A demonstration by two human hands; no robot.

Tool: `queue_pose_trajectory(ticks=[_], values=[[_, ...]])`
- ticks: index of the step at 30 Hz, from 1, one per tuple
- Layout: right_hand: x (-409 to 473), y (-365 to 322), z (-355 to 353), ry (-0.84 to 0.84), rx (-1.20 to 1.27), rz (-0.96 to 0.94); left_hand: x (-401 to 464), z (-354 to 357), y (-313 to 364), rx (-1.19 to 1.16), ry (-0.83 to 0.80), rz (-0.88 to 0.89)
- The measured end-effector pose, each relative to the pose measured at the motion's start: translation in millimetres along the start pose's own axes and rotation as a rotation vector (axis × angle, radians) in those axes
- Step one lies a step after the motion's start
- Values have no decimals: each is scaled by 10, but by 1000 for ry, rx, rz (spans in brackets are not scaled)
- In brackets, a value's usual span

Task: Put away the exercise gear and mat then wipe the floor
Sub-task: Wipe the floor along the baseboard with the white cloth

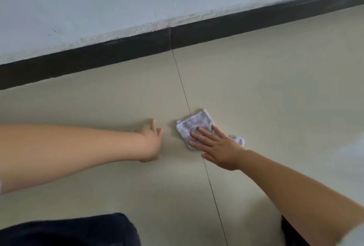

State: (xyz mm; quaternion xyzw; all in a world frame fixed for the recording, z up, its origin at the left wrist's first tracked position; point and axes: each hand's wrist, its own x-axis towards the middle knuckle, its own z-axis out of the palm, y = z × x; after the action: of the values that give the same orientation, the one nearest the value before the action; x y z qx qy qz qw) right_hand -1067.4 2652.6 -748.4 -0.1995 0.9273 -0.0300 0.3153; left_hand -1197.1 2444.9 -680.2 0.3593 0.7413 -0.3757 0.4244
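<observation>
Stage: I judge this the wiping step; no exercise gear or mat shows anywhere, so I take that part as done, though I can't confirm it.
Cloth: a small whitish cloth (194, 127) lies flat on the cream floor (275, 92), just right of centre, touching the tile joint (182, 86) that runs from 12 to 6 o'clock.
Right hand: my right hand (218, 147) lies palm down on the cloth, fingers spread wide and flat, pressing rather than gripping.
Left hand: my left hand (150, 141) rests on bare floor at the cloth's 9 o'clock, just beside it, fingers loosely open, holding nothing.
Wall: the dark skirting (98, 56) crosses at 12 o'clock, well apart from the cloth.
Left to do: I can't tell which floor is already wiped.
</observation>
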Motion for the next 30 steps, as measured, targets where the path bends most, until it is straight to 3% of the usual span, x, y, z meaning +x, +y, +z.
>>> queue_pose_trajectory(ticks=[3,6,9,11,15,18,20,24,26,30], values=[[210,273,-188,38,57,-19,-48,-312,70,-79,-154,69],[549,605,-502,71,39,-125,-67,-470,-17,-443,-83,107],[961,935,-851,71,-66,-184,-113,-458,36,-855,-32,-58],[1231,1102,-1100,68,-90,-130,-88,-462,182,-998,-39,-179],[1590,1240,-1381,83,-122,-104,31,-546,341,-1022,-25,-284],[1452,1178,-1234,98,-106,-95,95,-583,419,-977,-34,-325],[1228,1030,-984,124,-50,-107,170,-480,534,-942,52,-397],[212,669,-149,185,-23,-331,303,-138,1026,-1113,349,-590],[-347,484,361,185,-87,-463,340,-61,1271,-1146,461,-575],[-616,532,565,129,-162,-638,461,-71,1417,-1150,496,-503]])
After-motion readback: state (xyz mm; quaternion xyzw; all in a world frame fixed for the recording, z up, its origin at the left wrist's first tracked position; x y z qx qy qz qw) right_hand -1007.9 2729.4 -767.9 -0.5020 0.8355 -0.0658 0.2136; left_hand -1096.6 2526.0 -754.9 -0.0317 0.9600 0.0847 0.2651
